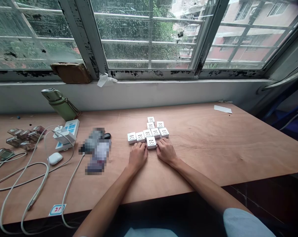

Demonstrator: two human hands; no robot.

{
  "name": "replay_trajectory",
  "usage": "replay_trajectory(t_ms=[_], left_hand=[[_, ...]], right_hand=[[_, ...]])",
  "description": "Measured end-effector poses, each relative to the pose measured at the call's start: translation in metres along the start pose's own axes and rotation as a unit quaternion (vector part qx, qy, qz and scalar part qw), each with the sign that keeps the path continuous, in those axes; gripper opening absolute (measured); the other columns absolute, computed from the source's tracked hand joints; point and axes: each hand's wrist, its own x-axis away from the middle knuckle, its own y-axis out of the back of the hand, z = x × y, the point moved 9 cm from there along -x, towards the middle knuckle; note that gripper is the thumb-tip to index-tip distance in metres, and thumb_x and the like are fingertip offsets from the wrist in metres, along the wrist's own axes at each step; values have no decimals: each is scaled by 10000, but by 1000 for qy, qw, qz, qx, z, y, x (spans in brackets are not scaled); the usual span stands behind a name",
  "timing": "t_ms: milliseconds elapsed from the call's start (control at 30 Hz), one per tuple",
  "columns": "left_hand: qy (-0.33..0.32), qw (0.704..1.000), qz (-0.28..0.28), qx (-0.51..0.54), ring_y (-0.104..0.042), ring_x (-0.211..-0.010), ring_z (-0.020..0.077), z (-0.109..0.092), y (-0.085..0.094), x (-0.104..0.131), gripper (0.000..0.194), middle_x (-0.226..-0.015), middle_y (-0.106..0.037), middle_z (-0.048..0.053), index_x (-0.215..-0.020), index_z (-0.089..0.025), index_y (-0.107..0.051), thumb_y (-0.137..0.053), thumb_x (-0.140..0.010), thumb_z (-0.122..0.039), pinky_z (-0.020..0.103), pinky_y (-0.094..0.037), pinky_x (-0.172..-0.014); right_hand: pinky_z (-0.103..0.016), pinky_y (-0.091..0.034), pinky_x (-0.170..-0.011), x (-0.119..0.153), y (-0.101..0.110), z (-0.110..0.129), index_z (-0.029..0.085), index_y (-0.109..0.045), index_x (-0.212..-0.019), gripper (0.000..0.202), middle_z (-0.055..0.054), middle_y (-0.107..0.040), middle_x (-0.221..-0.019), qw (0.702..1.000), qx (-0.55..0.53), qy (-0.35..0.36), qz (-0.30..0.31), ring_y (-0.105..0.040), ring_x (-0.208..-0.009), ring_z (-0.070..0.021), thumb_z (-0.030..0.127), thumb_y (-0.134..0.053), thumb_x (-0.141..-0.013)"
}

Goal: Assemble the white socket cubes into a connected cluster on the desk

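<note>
Centrally, nearest socket cube (pixel 151 142), between both fingers (pixel 143 147)

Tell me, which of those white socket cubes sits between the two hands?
The nearest socket cube, alone in front of the row, with the left hand and right hand touching its sides.

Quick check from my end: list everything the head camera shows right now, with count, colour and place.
socket cubes: nine, white, clustered mid-table
nearest cube: one, white, between both hands
power strip: one, white and blue, left
cables: several, white, looped far left
earbud case: one, white, left
flask: one, green, lying back left
clear packets: several, brownish, far left
paper slip: one, white, back right
table: one, brown wood
left hand: touching nearest cube
right hand: touching nearest cube
</note>
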Motion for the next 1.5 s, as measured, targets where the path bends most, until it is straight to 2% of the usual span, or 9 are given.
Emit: replay_trajectory(t_ms=[900,967,1100,1167,1300,1400,1500], left_hand=[[-19,998,-37,56,-558,-860,218,2,0,2,148,-907,-629,65,-912,-194,-612,-470,-936,-226,362,-467,-770],[-21,995,-58,80,-567,-838,208,2,5,1,162,-891,-634,62,-903,-192,-607,-459,-949,-239,348,-475,-752],[-37,983,-151,101,-586,-861,204,5,30,-6,196,-907,-649,70,-968,-183,-601,-419,-975,-256,338,-488,-775],[-22,977,-187,98,-595,-877,209,17,40,-14,204,-925,-652,77,-987,-184,-608,-420,-974,-261,343,-493,-788],[82,969,-203,113,-610,-929,227,72,43,-32,233,-988,-673,102,-1011,-158,-632,-421,-955,-239,362,-500,-838],[173,964,-161,119,-622,-941,237,119,31,-40,253,-1015,-684,104,-1008,-157,-656,-421,-922,-198,366,-500,-850],[182,975,-89,94,-621,-973,242,139,18,-48,280,-1031,-690,98,-1038,-158,-671,-441,-879,-147,357,-486,-879]], right_hand=[[-350,-459,-852,2,-1,-2,151,-629,-868,150,-97,-653,-890,1000,-14,12,-8,-544,-933,-236,79,-506,-819],[-348,-459,-851,2,0,-1,153,-627,-860,150,-96,-651,-884,1000,-13,12,-7,-545,-929,-234,78,-503,-821],[-342,-459,-846,2,-1,-2,161,-622,-833,147,-90,-646,-869,1000,-12,12,-6,-545,-914,-229,77,-501,-822],[-341,-459,-849,2,-1,-2,163,-623,-838,152,-88,-645,-872,1000,-14,12,-6,-545,-916,-228,76,-499,-822],[-342,-463,-853,3,-4,-4,157,-632,-869,162,-94,-641,-892,1000,-18,9,-2,-544,-930,-230,79,-499,-822],[-347,-463,-863,3,-5,-4,156,-632,-864,153,-95,-641,-894,1000,-19,8,-1,-545,-936,-233,83,-504,-821],[-353,-465,-867,2,-4,-3,160,-631,-868,159,-94,-646,-898,1000,-23,8,-6,-546,-940,-235,79,-502,-820]])
